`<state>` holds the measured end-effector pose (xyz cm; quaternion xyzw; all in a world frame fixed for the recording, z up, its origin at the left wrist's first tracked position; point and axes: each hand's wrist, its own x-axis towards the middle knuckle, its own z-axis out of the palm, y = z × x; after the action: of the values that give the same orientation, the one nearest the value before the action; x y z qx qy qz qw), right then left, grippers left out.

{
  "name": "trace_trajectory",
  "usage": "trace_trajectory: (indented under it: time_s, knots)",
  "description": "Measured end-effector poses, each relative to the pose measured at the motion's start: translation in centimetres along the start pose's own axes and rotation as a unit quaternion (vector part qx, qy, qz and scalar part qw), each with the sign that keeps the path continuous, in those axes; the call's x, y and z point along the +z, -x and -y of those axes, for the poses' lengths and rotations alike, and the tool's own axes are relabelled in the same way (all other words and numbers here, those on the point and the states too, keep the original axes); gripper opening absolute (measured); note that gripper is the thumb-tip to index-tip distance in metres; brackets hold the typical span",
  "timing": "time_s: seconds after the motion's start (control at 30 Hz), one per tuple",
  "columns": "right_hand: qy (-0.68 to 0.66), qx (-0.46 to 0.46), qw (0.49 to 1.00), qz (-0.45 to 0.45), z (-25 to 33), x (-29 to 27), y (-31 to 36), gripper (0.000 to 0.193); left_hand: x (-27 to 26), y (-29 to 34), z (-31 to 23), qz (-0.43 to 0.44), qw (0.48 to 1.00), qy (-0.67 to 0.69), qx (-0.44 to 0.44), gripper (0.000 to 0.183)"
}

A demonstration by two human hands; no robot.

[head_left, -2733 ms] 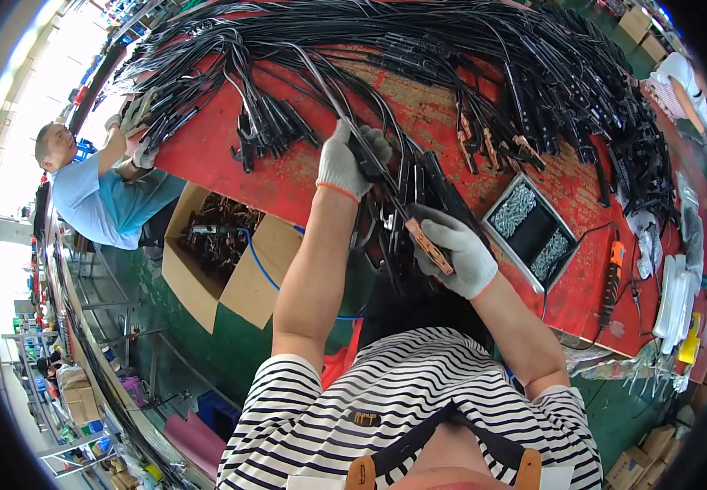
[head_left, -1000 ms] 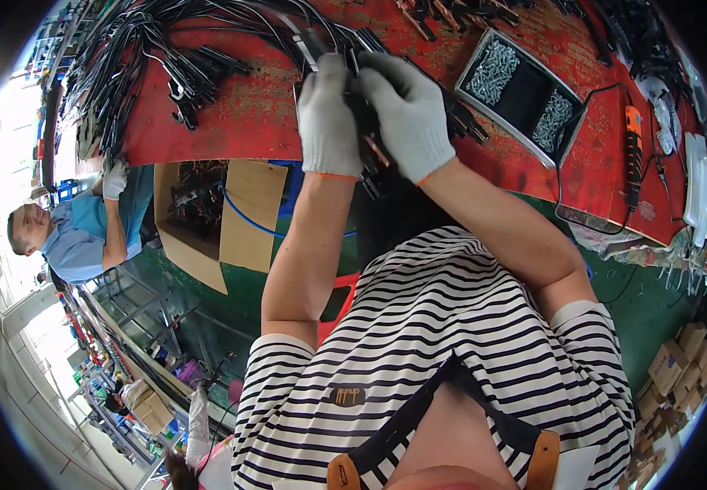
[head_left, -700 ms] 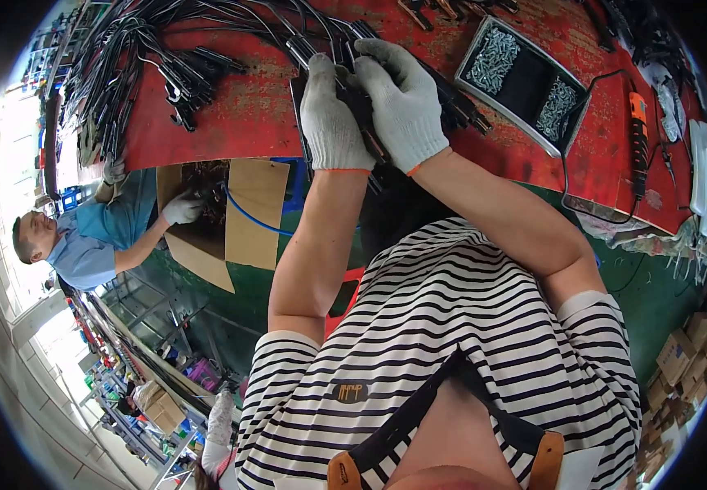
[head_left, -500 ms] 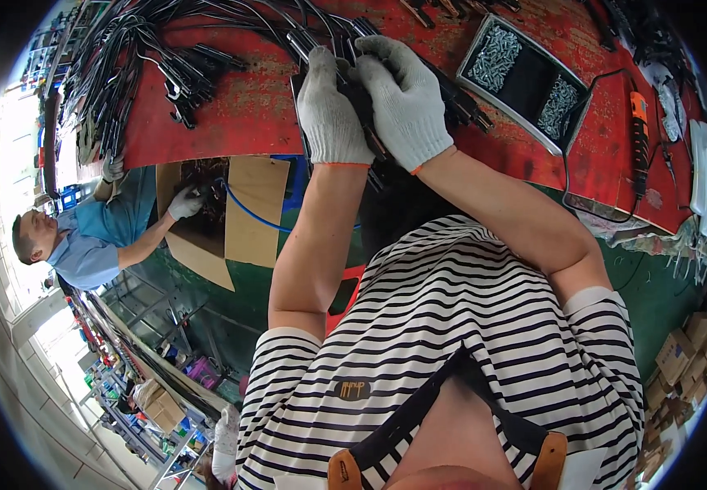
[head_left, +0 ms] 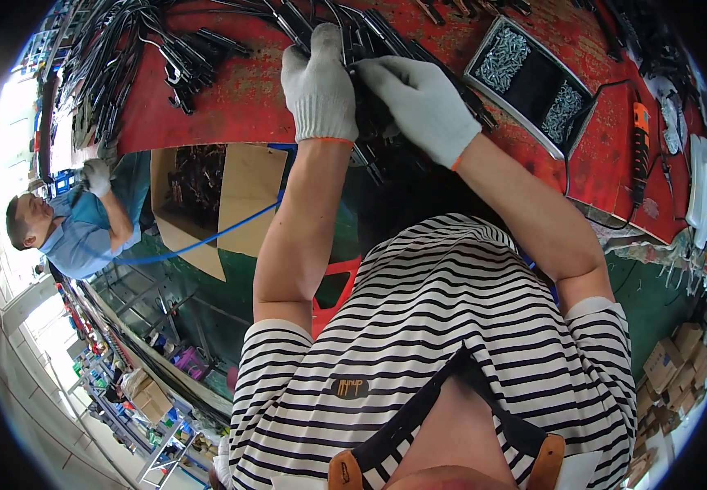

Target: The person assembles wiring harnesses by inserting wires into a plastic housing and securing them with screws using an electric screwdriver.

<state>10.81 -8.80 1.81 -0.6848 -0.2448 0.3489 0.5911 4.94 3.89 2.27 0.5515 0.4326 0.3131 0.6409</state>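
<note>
My left hand [head_left: 319, 94], in a white knit glove, is closed around a slim black part with a cable [head_left: 291, 23]; its far end shows beyond my fingers. Close beside it, my gloved right hand [head_left: 428, 106] has thumb and fingers drawn together in a pinch at the side of the black parts. Whatever sits in that pinch is mostly hidden. Beneath and between both hands lies a pile of long black parts [head_left: 386, 31]. More black parts on cables [head_left: 194, 69] lie bunched to the left on the red worktable [head_left: 231, 102].
A two-section tray of silver screws [head_left: 503, 55] sits right of my hands. Farther right lies an orange-and-black power screwdriver [head_left: 640, 151] with its cord. At left, a co-worker [head_left: 84, 229] is beside an open cardboard box [head_left: 251, 196]; a blue hose [head_left: 198, 243] crosses there.
My hands have drawn slightly apart, the left shifting left and the right turning to a pinch. The co-worker's hand has left the box, and the blue hose has swung lower.
</note>
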Motion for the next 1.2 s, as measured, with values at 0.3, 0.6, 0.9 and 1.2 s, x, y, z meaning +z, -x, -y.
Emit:
trace_trajectory:
  time_s: [0.3,0.6,0.9,1.2]
  knots:
    - [-0.048,0.051,0.985,0.159,0.5,-1.3,-0.6,0.070,-0.5,-0.1,-1.1,0.023,0.995,0.037,-0.094,0.050]
    - [-0.285,0.120,0.944,0.114,1.7,-1.2,-0.9,0.062,-5.9,7.5,-0.3,0.162,0.978,0.031,-0.124,0.047]
    - [-0.265,0.085,0.955,0.101,2.6,0.9,-1.5,0.062,-5.3,7.0,0.3,0.194,0.974,0.081,-0.079,0.038]
    - [0.339,-0.039,0.929,-0.147,-3.9,-18.4,-2.8,0.040,-5.9,6.3,1.7,0.179,0.961,0.162,-0.136,0.029]
